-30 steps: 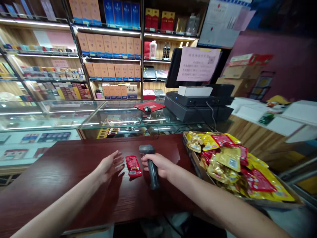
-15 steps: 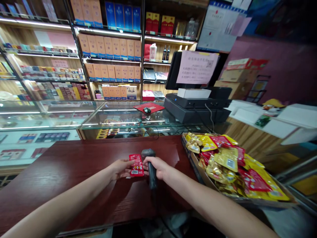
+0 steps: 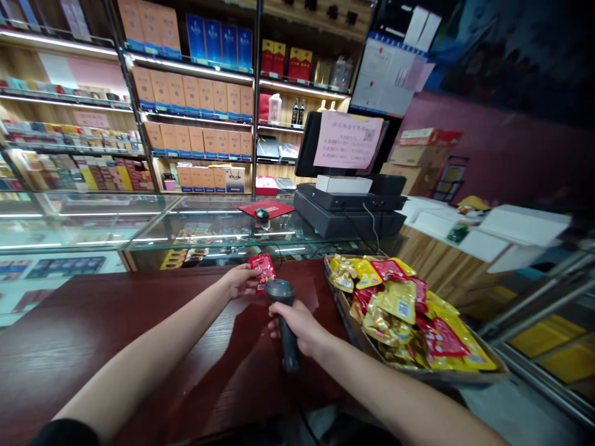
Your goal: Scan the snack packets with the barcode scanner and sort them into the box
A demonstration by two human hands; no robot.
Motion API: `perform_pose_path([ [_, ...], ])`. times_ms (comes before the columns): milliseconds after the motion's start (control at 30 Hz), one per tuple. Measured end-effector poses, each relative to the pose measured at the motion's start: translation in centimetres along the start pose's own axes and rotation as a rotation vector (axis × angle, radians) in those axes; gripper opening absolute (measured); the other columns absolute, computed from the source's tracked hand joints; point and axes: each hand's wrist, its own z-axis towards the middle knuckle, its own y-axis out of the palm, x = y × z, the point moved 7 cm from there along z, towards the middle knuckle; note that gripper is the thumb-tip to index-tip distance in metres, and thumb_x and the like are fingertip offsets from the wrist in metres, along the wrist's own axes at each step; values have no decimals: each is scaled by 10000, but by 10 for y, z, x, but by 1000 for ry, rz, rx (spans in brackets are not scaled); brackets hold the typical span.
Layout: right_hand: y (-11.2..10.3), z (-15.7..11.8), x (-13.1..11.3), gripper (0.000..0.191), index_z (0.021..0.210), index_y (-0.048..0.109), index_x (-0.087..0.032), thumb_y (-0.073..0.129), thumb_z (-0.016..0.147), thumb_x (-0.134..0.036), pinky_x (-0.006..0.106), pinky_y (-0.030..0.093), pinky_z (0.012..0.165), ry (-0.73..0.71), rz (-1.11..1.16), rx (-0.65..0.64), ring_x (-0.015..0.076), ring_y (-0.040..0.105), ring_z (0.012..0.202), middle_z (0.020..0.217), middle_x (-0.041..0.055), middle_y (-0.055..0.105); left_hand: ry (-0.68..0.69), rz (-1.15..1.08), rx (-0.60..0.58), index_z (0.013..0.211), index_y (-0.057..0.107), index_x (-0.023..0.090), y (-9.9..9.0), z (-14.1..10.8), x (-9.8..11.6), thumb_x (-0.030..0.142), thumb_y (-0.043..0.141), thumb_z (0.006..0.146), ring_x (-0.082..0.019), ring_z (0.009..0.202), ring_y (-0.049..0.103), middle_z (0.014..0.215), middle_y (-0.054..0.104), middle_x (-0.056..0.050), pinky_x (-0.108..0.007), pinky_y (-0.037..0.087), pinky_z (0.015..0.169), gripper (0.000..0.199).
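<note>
My left hand (image 3: 242, 280) grips a small red packet (image 3: 263, 270) by its left edge, above the far part of the dark red tabletop (image 3: 186, 334). Wrapped round the handle of a black barcode scanner (image 3: 288, 341) is my right hand (image 3: 297, 323). The scanner's head, with a small blue light on top, lies just below and to the right of the red packet, close to it. To the right of my right hand, an open carton (image 3: 346, 313) holds several yellow, gold and red packets (image 3: 397, 300).
Beyond the tabletop is a glass display counter (image 3: 214, 217) with a mouse (image 3: 261, 214) on a red mat (image 3: 279, 206). A monitor (image 3: 307, 145) and a black cash drawer (image 3: 348, 220) stand behind the carton. Shelves of boxes line the back; a cable hangs from the scanner.
The red packet and my left hand have moved away from me, up the view. The scanner is now nearer, below the packet, with its head facing it. The camera view has shifted slightly right.
</note>
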Motion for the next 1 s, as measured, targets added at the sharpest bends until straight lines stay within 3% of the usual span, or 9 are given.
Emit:
perform_pose_path([
  [200, -7, -9, -7, 86, 630, 511, -159, 552, 677, -219, 195, 367, 384, -106, -108, 63, 83, 455, 366, 422, -35, 499, -13, 22, -9, 883, 515, 193, 12, 4, 8, 154, 660, 742, -110, 534, 619, 734, 655, 0, -273, 532, 560, 206],
  [400, -7, -6, -6, 87, 608, 499, -166, 548, 661, -215, 194, 351, 379, -111, -88, 71, 75, 424, 357, 409, -51, 473, -17, 40, -10, 875, 505, 201, 14, 6, 5, 193, 700, 711, -118, 551, 622, 719, 648, 9, -271, 524, 568, 256],
  [600, -6, -7, -6, 80, 591, 506, -167, 547, 648, -207, 201, 355, 391, -109, -78, 43, 82, 440, 382, 426, -41, 480, -8, 45, -37, 897, 518, 208, 15, 7, 5, 223, 707, 709, -133, 604, 636, 729, 647, 13, -255, 516, 559, 267],
  [733, -23, -10, -22, 79, 673, 572, -163, 606, 608, -191, 204, 408, 494, -226, -54, 165, 99, 520, 511, 548, -29, 568, -40, 58, -64, 916, 526, 209, 21, 1, 3, 229, 703, 712, -117, 573, 626, 739, 651, 18, -280, 534, 586, 271],
  [867, -42, -19, -46, 164, 754, 628, -164, 603, 592, -154, 206, 439, 583, -291, 18, 207, 117, 559, 615, 628, -25, 623, -76, 83, -166, 927, 549, 199, 43, -9, 0, 259, 730, 687, -127, 601, 643, 791, 674, -12, -279, 540, 598, 306],
  [1000, -64, -28, -65, 168, 760, 627, -162, 590, 601, -125, 207, 441, 540, -244, 102, 211, 105, 536, 543, 582, -31, 600, -88, 110, -287, 989, 570, 176, 79, -20, 2, 248, 734, 685, -156, 665, 660, 868, 684, -62, -311, 551, 647, 353],
])
